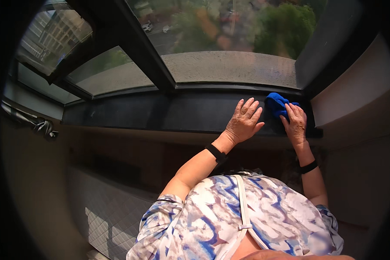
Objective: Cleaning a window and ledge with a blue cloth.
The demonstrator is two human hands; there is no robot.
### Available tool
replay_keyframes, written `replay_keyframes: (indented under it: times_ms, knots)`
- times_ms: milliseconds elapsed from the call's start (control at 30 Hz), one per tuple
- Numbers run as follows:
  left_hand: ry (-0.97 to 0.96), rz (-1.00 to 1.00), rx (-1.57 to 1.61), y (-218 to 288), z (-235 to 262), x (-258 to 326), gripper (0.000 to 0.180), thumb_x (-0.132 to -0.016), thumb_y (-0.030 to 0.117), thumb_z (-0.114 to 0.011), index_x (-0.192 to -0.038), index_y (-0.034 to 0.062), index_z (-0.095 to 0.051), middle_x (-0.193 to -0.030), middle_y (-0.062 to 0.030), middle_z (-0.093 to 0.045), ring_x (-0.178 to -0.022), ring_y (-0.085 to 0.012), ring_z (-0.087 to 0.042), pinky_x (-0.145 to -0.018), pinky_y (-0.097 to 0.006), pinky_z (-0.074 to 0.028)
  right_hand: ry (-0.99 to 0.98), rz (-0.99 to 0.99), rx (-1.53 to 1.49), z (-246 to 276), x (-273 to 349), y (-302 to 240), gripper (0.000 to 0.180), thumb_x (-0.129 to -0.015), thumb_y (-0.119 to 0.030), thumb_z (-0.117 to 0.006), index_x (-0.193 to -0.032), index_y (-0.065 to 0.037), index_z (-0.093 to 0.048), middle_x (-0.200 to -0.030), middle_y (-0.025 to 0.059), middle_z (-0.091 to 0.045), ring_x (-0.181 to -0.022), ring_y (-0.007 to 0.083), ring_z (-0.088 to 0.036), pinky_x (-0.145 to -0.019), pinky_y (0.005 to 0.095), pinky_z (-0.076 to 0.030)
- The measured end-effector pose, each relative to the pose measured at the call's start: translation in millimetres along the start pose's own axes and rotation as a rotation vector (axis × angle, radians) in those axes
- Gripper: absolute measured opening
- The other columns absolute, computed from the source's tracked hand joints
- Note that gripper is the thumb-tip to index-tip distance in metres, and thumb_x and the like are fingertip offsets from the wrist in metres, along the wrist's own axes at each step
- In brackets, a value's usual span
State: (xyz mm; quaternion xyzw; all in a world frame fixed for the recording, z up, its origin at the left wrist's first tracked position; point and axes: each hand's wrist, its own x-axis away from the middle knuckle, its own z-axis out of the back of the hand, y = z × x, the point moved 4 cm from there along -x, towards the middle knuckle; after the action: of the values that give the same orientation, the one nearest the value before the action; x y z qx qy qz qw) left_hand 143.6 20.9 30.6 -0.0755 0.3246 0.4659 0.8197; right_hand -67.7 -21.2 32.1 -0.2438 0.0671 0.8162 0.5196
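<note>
Pressing blue cloth (276,105), right hand (295,123), seemingly flat

Daylight pours through a big dark-framed window (229,43), trees and street far below; dark sill (160,112) beneath, pale wall (359,95) at right.

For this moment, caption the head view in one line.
Right hand presses a blue cloth on a dark windowsill; left hand rests flat beside it.
</note>
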Motion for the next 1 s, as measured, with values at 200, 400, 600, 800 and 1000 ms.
replay_keyframes:
  times_ms: [200,400,600,800,1000]
  knots:
    - [-0.018,-0.044,0.006,4.6,-0.5,3.5,0.051,-0.084,0.037,-0.064,-0.123,0.0044,-0.058,-0.134,-0.0165,-0.049,-0.132,-0.0323,-0.040,-0.111,-0.050,-0.028,-0.147,-0.032,0.032,2.7,-7.9,5.1,0.058,-0.080,-0.023,-0.071,-0.132,-0.004,-0.052,-0.130,0.0148,-0.054,-0.121,0.0326,-0.048,-0.100,0.0441,-0.038]
    - [-0.006,0.009,-0.012,3.3,1.1,2.5,0.053,-0.085,0.036,-0.062,-0.127,0.0046,-0.055,-0.136,-0.0168,-0.048,-0.133,-0.0324,-0.039,-0.111,-0.050,-0.029,-0.260,0.232,-0.067,1.0,-36.0,-32.9,0.049,-0.074,-0.012,-0.071,-0.121,-0.007,-0.058,-0.118,0.0123,-0.059,-0.109,0.0298,-0.055,-0.087,0.0414,-0.046]
    - [0.004,0.049,-0.029,2.9,3.1,3.9,0.053,-0.085,0.033,-0.064,-0.127,0.0039,-0.055,-0.135,-0.0172,-0.049,-0.131,-0.0332,-0.042,-0.110,-0.049,-0.031,-0.225,0.261,-0.227,35.1,-61.0,-17.0,0.036,-0.068,0.001,-0.064,-0.103,-0.007,-0.061,-0.095,0.0086,-0.060,-0.093,0.0290,-0.057,-0.080,0.0387,-0.048]
    - [0.006,0.053,-0.070,5.9,2.3,0.9,0.054,-0.084,0.034,-0.066,-0.128,0.0040,-0.054,-0.133,-0.0173,-0.050,-0.129,-0.0330,-0.044,-0.109,-0.047,-0.034,-0.140,0.294,0.041,5.7,-74.6,-1.5,0.039,-0.072,-0.004,-0.064,-0.110,-0.006,-0.060,-0.103,0.0072,-0.060,-0.095,0.0267,-0.057,-0.078,0.0382,-0.048]
    - [0.029,0.057,-0.097,6.5,3.3,0.2,0.053,-0.085,0.035,-0.065,-0.126,0.0039,-0.056,-0.133,-0.0172,-0.050,-0.129,-0.0327,-0.044,-0.108,-0.047,-0.035,-0.116,0.405,0.120,-19.8,-76.8,-9.8,0.039,-0.077,-0.005,-0.058,-0.116,-0.001,-0.058,-0.098,0.0097,-0.057,-0.092,0.0257,-0.058,-0.078,0.0363,-0.049]
